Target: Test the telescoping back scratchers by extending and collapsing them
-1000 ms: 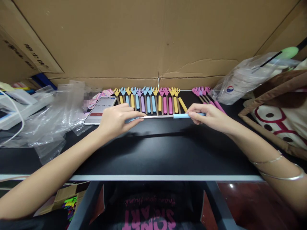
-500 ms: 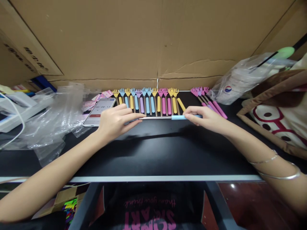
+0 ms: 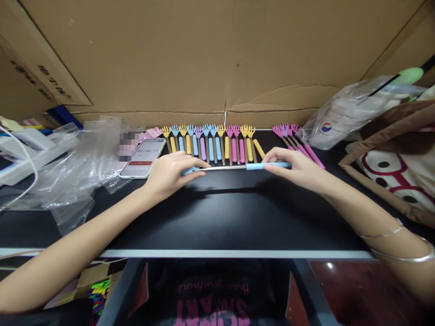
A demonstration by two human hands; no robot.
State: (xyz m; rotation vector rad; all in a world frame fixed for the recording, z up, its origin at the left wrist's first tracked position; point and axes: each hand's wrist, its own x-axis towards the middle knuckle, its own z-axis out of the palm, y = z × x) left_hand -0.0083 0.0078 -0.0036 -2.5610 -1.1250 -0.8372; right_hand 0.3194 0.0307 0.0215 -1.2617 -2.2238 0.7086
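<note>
Left thumb (image 3: 193,179) lowered slightly since the earlier frame, one light-blue scratcher (image 3: 234,168) was held level above the black table (image 3: 231,222), left hand (image 3: 166,173) pinching its head end (image 3: 190,171), right hand (image 3: 295,167) grasping its handle (image 3: 254,166), both best kept in line, seemingly, lest the thin shaft (image 3: 224,168) bend.
</note>
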